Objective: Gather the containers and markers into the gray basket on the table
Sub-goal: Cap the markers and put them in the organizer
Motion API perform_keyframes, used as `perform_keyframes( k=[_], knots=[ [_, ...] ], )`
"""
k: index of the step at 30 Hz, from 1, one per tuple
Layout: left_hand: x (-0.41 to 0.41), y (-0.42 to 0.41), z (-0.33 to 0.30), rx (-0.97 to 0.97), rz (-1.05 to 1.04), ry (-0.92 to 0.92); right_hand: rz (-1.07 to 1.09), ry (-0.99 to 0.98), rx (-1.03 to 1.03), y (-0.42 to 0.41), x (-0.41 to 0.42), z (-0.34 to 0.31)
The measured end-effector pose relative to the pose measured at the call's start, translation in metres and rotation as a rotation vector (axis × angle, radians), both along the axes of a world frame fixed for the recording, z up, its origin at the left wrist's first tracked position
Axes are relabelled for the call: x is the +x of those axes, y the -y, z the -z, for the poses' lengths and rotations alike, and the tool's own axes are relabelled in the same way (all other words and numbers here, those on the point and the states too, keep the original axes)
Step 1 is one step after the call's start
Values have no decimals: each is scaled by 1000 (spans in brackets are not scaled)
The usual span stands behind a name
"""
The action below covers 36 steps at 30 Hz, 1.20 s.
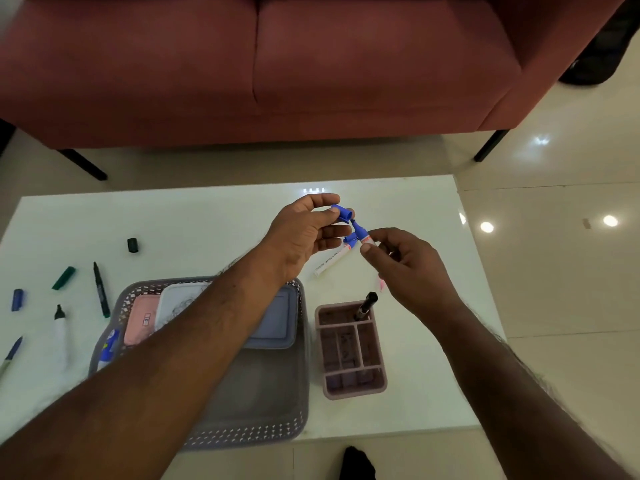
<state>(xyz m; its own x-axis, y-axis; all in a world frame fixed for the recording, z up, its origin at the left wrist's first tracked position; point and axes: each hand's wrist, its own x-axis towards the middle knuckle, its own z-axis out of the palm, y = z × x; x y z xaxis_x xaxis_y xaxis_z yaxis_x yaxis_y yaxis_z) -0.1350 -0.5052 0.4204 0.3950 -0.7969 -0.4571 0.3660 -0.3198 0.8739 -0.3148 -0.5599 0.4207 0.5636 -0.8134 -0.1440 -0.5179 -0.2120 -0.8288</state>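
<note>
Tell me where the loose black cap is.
The black cap lies on the white table, left side, beyond the green cap.

Blue cap (343,213), white marker (330,260) with blue tip
Gray lattice basket (273,431); mauve organizer (353,389); maroon sofa (242,64); white table (207,220).

Both bare forearms reach forward above the table (415,209). Left hand (304,233) pinches a blue cap (343,213) with thumb and curled fingers. Right hand (405,265) pinches a blue marker (362,235), tip toward the cap.
</note>
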Motion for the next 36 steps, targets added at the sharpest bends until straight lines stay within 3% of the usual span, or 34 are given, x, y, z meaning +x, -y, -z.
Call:
perform_keyframes(
  k=[16, 23, 36],
  knots=[
    [-1, -21, -9, -29, 47, 49, -15, -79, -71, -10, 12, -7],
    [-1, -29, -9, -21, 111, 242, 53, -49, -83, -22, 17, -7],
    [-20, -39, -6, -119, -60, -2, 243, 212, 248, -48, 32, -6]
  ],
)
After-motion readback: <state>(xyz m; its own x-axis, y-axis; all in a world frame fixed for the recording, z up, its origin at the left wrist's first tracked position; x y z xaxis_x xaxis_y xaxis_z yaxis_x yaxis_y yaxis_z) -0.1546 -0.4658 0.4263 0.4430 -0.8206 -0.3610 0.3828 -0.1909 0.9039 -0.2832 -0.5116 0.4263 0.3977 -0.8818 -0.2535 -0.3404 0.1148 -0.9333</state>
